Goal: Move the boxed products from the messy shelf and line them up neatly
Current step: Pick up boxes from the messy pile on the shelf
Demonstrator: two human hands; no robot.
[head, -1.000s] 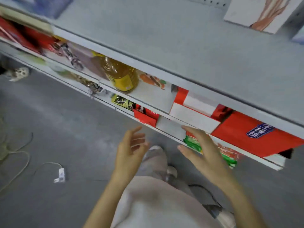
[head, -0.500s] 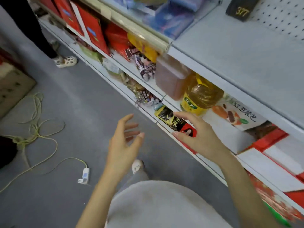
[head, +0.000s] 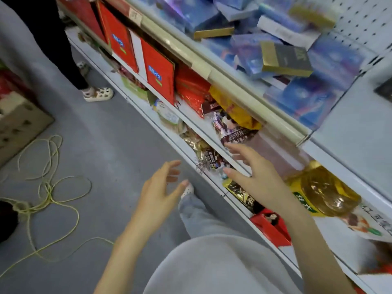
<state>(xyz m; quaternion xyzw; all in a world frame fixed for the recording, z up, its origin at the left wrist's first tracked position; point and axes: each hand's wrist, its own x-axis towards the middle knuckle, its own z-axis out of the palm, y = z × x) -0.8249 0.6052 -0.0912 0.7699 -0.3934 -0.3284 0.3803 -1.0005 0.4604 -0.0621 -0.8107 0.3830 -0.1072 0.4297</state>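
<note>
Head view: left hand [head: 158, 193] and right hand [head: 257, 177] spread, empty; jumbled blue cardboard boxes [head: 286, 60] above them; advise lifting top box first.

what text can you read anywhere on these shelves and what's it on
"你带我": on the dark snack packet; the rest is unclear.
"红豆": on the white box at the right edge; the rest is cut off.
Too blurred to read: the blue labels on the red boxes, the green label on the oil bottle, the print on the dark box, the shelf-rail tag.
</note>
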